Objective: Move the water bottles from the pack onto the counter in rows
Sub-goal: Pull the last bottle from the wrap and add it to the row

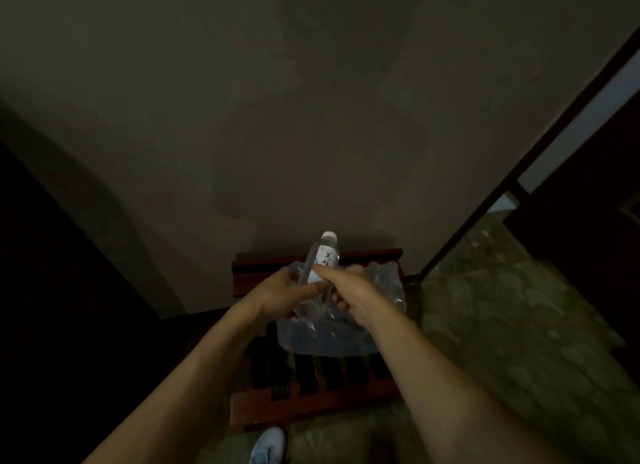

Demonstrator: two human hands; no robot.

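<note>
Two hands gripping one water bottle [323, 259]: left hand [280, 295] and right hand [349, 290] curled round its body, white cap up, above plastic pack [329, 335] on red slatted bench [311, 404]. Dim, blurry.

Clear water bottle [320, 262], white cap, tilted upright above crumpled plastic pack [325, 335] on slatted bench

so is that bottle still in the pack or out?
Partly out. The bottle rises cap-up, tilted, above the plastic pack, its base still at the wrap, gripped by left hand and right hand.
</note>
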